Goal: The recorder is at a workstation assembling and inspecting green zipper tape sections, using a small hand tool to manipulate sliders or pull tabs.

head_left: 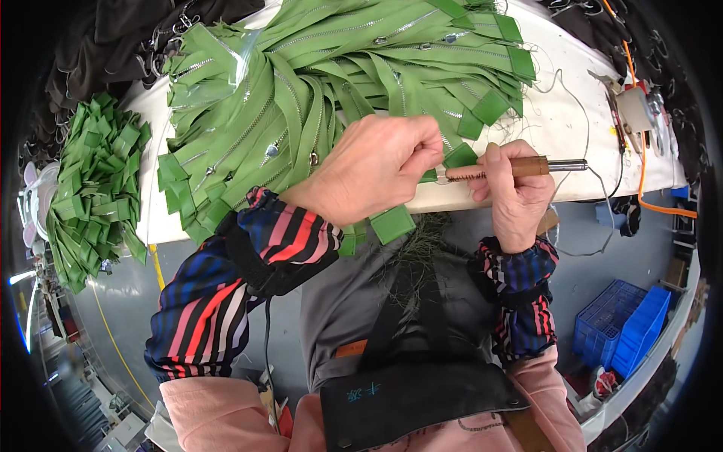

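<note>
Pile of green fabric zipper strips (354, 45), upper centre, presumably for reach. Mid-frame, your left hand (376, 169) pinches green strip end (429, 176), apparently steadying it beside brown-handled, metal-rod tool (530, 166) gripped in your right hand (514, 197).

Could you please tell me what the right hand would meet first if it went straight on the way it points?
The right hand would probably meet the green tabs ahead of it first, though its height is unclear and it might pass over them.
</note>
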`<state>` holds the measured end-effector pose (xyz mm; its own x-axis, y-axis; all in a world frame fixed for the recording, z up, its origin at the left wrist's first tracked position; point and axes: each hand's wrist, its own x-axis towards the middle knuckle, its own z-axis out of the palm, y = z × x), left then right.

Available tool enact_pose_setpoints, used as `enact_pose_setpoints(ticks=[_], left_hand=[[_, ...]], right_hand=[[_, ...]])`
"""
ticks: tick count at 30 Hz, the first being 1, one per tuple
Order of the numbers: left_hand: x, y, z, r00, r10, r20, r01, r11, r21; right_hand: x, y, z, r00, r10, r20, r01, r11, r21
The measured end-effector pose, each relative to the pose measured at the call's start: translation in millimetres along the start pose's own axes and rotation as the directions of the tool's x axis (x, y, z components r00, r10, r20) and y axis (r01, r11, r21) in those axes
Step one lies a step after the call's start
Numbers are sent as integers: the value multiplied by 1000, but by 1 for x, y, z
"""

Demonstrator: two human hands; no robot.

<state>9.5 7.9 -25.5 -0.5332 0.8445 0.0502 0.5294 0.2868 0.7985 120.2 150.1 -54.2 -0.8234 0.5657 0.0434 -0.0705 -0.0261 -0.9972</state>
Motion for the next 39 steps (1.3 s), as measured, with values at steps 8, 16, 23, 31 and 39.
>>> enact_pose_setpoints(ticks=[8,16,23,31,39], left_hand=[[0,-3,1,1000,16,-6,-16,1000,9],[1,-3,2,1000,24,-18,-24,999,23],[0,-5,2,999,31,-30,-30,999,13],[-6,5,-6,991,-65,117,80,989,-123],[-5,24,2,987,132,91,-152,952,265]], right_hand=[[0,-1,1,1000,0,6,0,999,-34],[0,0,1,1000,3,-1,-3,999,-44],[1,0,2,1000,5,7,-5,999,-49],[2,3,-5,991,-60,-115,69,995,69],[15,2,-23,942,-48,-332,173,916,361]])
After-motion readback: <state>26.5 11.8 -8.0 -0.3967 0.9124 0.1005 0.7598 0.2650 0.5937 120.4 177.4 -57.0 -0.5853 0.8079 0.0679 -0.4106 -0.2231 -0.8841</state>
